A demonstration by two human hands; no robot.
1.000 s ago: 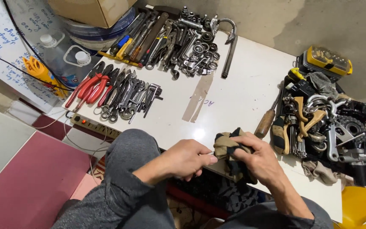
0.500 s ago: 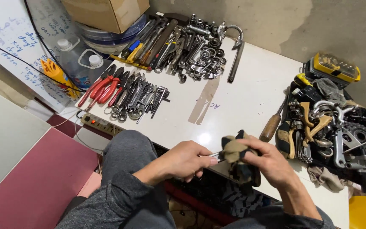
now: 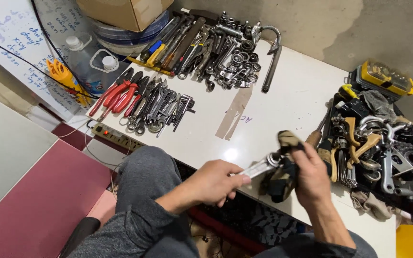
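Observation:
My left hand (image 3: 216,184) grips the handle end of a shiny metal wrench (image 3: 263,166) at the near edge of the white table (image 3: 288,102). My right hand (image 3: 311,179) holds a dark, stained rag (image 3: 283,174) wrapped around the wrench's other end. Both hands hover just above the table's front edge, over my lap. The wrench tip is hidden inside the rag.
Rows of pliers and wrenches (image 3: 151,102) lie at the left, more tools and sockets (image 3: 216,48) at the back. A heap of metal parts and a yellow case (image 3: 388,76) fills the right side. A power strip (image 3: 115,137) and bottles (image 3: 84,62) sit at the left.
The wrench has been drawn leftward out of the rag, so more bare metal shows between my hands. My hands have spread apart and the view has shifted slightly.

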